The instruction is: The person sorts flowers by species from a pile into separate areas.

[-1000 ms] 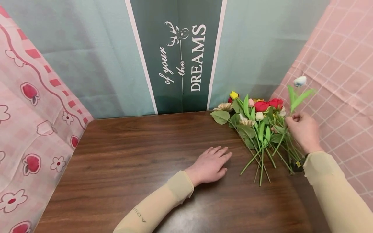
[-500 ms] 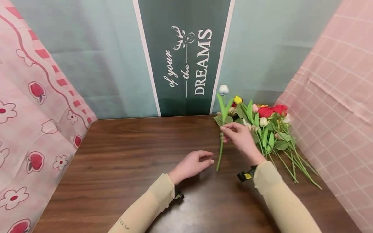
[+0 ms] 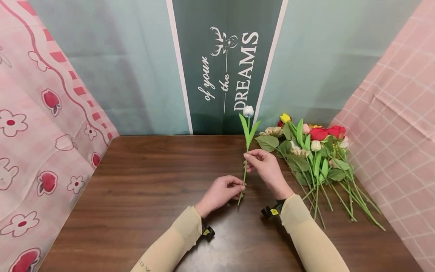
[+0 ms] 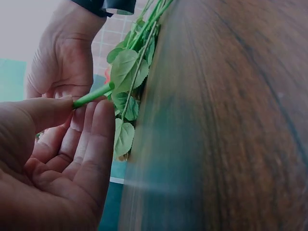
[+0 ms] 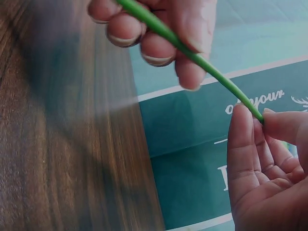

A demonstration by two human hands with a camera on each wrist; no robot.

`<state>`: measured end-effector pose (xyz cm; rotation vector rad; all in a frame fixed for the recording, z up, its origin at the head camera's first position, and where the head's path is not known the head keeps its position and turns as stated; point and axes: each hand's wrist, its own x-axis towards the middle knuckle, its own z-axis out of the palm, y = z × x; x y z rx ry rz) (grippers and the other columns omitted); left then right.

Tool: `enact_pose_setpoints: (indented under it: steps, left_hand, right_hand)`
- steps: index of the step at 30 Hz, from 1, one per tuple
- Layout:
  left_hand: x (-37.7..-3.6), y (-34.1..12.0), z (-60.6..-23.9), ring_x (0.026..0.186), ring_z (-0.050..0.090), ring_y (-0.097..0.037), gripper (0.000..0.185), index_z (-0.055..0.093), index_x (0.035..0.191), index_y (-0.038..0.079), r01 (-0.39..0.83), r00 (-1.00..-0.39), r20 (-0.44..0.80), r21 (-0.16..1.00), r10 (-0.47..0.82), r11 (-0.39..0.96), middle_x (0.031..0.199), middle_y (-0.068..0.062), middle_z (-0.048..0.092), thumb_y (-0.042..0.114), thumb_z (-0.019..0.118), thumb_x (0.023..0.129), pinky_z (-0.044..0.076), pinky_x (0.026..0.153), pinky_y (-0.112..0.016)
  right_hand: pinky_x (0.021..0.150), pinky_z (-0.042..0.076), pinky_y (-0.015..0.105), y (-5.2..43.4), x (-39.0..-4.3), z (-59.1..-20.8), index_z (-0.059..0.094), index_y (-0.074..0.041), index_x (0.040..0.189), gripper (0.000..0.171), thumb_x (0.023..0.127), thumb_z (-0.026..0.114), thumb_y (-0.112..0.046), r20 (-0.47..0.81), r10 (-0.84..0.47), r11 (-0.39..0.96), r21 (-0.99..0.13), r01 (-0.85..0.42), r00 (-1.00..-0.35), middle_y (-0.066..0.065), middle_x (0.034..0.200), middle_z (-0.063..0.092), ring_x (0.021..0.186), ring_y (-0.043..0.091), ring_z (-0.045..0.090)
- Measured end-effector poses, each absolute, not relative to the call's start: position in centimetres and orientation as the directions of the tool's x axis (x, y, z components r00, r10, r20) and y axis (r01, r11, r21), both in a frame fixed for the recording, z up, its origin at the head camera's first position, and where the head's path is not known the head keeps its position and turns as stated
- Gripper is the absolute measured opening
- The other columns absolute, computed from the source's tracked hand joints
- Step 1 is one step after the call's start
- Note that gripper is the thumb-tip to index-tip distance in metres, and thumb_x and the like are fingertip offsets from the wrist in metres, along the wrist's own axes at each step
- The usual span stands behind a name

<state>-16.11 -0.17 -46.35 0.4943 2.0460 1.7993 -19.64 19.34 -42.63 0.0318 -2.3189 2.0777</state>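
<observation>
White at the bud and green down the stalk, the tulip (image 3: 248,111) stands nearly upright over the middle of the table (image 3: 153,196), held between both hands. The right hand (image 3: 266,170) pinches the stem (image 3: 244,177) just under the two long leaves, thumb and forefinger closed on it, the other fingers curled loosely behind. The left hand (image 3: 221,192) sits lower and to the left, and its thumb and fingertips nip the stem near the bottom end; only a short stub shows below that grip, close above the wood.

From the left wrist, the thumb and the first finger of that hand (image 4: 57,159) meet on the green stem (image 4: 92,96), with the other hand (image 4: 62,62) just behind it. From the right wrist, the stem (image 5: 192,55) runs as a slanted line from the curled fingers at the top down to the left hand (image 5: 269,163) at the lower right — thumb and forefinger tips closed on its end.

To the right of the hands, well apart from the tulip, a bunch (image 3: 316,155) of flowers lies flat on the table: red, yellow, pink and cream heads toward the back wall, stalks fanning toward the near right corner. No vase or other holder shows in any view. A dark banner (image 3: 231,68) with white lettering hangs behind — pink patterned cloth (image 3: 40,124) on either side.
</observation>
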Motion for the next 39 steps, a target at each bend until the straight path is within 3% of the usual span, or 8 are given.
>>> enact_pose_setpoints:
  steps: [6,11,16,25,30,34,39]
  left_hand:
    - [-16.2,-0.3,-46.1,0.072,0.069,-0.017,0.019,0.074,0.107,-0.005,0.022,-0.874,-0.064,0.985,0.481,0.171,0.087,-0.01,0.076,0.012,0.07,0.098,0.06,0.067,-0.032]
    - [-16.3,-0.4,-46.2,0.077,0.071,-0.019,0.02,0.074,0.108,-0.005,-0.003,-0.871,-0.089,0.984,0.484,0.176,0.089,-0.011,0.076,0.012,0.07,0.098,0.06,0.069,-0.03]
    - [-16.4,-0.3,-46.3,0.072,0.07,-0.017,0.016,0.075,0.103,0.0,0.02,-0.892,-0.06,0.985,0.448,0.172,0.088,-0.012,0.075,0.015,0.074,0.096,0.061,0.067,-0.032]
    - [-16.6,-0.6,-46.3,0.064,0.069,-0.015,0.012,0.075,0.098,0.003,0.042,-0.914,-0.031,0.984,0.404,0.171,0.085,-0.013,0.074,0.015,0.076,0.094,0.061,0.063,-0.033]
    - [-17.0,-3.5,-45.9,0.068,0.07,-0.015,0.01,0.075,0.098,0.006,0.091,-0.921,-0.029,0.954,0.389,0.286,0.086,-0.006,0.074,0.016,0.073,0.096,0.061,0.064,-0.031]
    - [-17.4,-8.9,-45.5,0.066,0.068,-0.012,0.009,0.075,0.098,0.008,0.135,-0.946,-0.025,0.877,0.323,0.461,0.086,0.0,0.072,0.017,0.073,0.096,0.058,0.063,-0.03]
    - [-17.3,-18.7,-44.9,0.071,0.061,-0.014,0.009,0.075,0.095,0.008,0.132,-0.984,0.004,0.687,0.178,0.714,0.084,0.0,0.07,0.016,0.072,0.095,0.052,0.067,-0.035]
  right_hand:
    - [0.079,0.062,0.043,19.6,-19.5,-42.4,0.066,0.008,0.122,0.044,0.095,0.076,-0.026,0.008,-0.022,0.031,-0.999,-0.009,-1.0,0.019,0.102,0.073,0.081,0.02,0.073]
    - [0.083,0.061,0.042,19.8,-19.5,-42.4,0.064,0.009,0.122,0.042,0.096,0.075,-0.022,-0.017,-0.039,0.0,-1.0,0.017,-0.999,0.014,0.102,0.075,0.089,0.021,0.074]
    - [0.081,0.061,0.04,19.6,-19.5,-42.6,0.06,0.014,0.124,0.047,0.095,0.076,-0.019,-0.027,-0.038,-0.01,-1.0,0.027,-0.999,0.014,0.1,0.075,0.086,0.021,0.074]
    - [0.084,0.06,0.047,18.9,-19.7,-43.3,0.066,0.008,0.119,0.038,0.095,0.076,-0.02,-0.038,-0.044,0.027,-0.999,0.037,-0.998,0.014,0.099,0.075,0.084,0.02,0.074]
    - [0.086,0.059,0.049,18.0,-19.7,-43.6,0.063,0.01,0.121,0.039,0.101,0.068,-0.023,-0.009,-0.075,0.048,-0.999,0.005,-0.997,0.026,0.105,0.071,0.089,0.03,0.074]
    - [0.086,0.06,0.046,17.1,-19.4,-43.6,0.066,0.004,0.12,0.035,0.104,0.062,-0.027,0.045,-0.128,0.162,-0.985,-0.066,-0.991,0.028,0.109,0.07,0.097,0.035,0.071]
    - [0.093,0.055,0.043,15.2,-19.2,-43.7,0.07,-0.012,0.122,0.041,0.103,0.059,-0.046,0.134,-0.232,0.521,-0.82,-0.24,-0.963,0.004,0.115,0.072,0.107,0.02,0.067]
